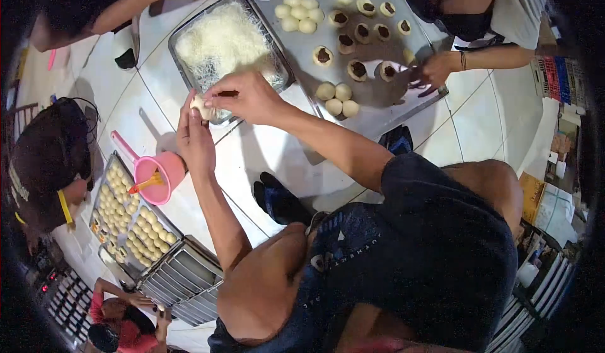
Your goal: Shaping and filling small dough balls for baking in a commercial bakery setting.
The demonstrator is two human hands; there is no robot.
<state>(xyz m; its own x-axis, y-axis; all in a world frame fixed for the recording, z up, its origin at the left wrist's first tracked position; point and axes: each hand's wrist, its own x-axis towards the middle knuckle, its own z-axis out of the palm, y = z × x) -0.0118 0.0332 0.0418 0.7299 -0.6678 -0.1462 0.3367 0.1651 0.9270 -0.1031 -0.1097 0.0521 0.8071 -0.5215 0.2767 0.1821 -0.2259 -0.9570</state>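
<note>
Both my hands hold a small pale dough piece (pixel 201 107) near the corner of a rectangular pan (pixel 287 74). My left hand (pixel 196 140) cups it from below, while the fingers of my right hand (pixel 249 98) pinch at its edge. A heap of white shreds that look like grated cheese (pixel 224 41) fills the pan. To its right lies a large metal sheet (pixel 302 47). On that sheet are clusters of round dough balls (pixel 299 14) and several flattened dough rounds (pixel 357 70) topped with dark brown filling.
A pink dipper (pixel 170 164) with an orange-handled brush (pixel 146 183) stands on the tiled floor (pixel 236 164). Beside it, a tray of dough balls (pixel 151 230) rests near stacked metal trays (pixel 179 277). A co-worker's hand (pixel 435 72) reaches over the sheet's right edge; other people sit around.
</note>
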